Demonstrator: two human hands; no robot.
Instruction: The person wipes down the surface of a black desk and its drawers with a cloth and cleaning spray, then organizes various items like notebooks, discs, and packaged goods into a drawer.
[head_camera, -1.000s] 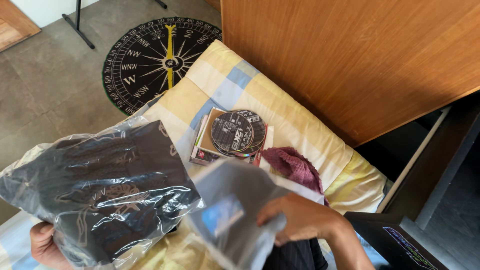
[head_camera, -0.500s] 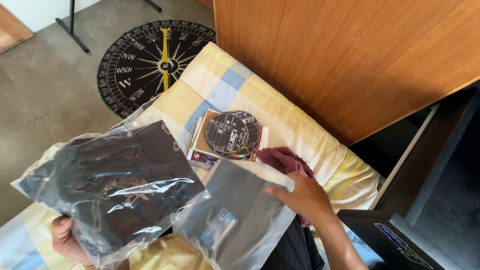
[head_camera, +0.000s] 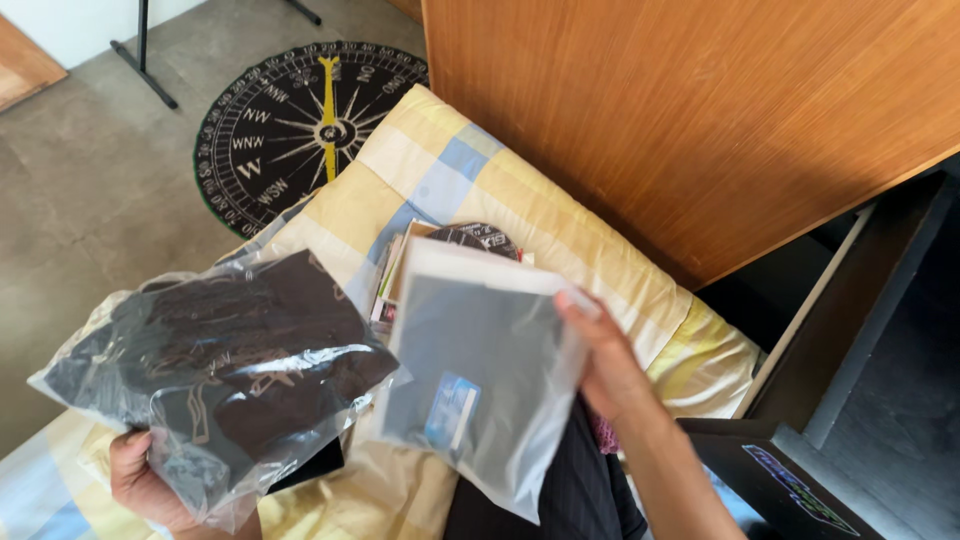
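Bags: two | dark-garment bag (head_camera: 225, 375) left hand (head_camera: 150, 485) | grey bag (head_camera: 480, 385) right hand (head_camera: 605, 365)

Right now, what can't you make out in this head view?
- Disc and booklets on the cushion: mostly covered by the frosted bag.
- Left hand: fingers hidden behind the clear bag of dark fabric.
- Right hand: fingertips behind the frosted bag.
- Compass rug: top edge cut off.

Our left hand (head_camera: 150, 485) grips a clear bag of dark clothing (head_camera: 225, 375); our right hand (head_camera: 610, 365) pinches a frosted grey pouch (head_camera: 480, 380) bearing a small blue-white label (head_camera: 450, 415).
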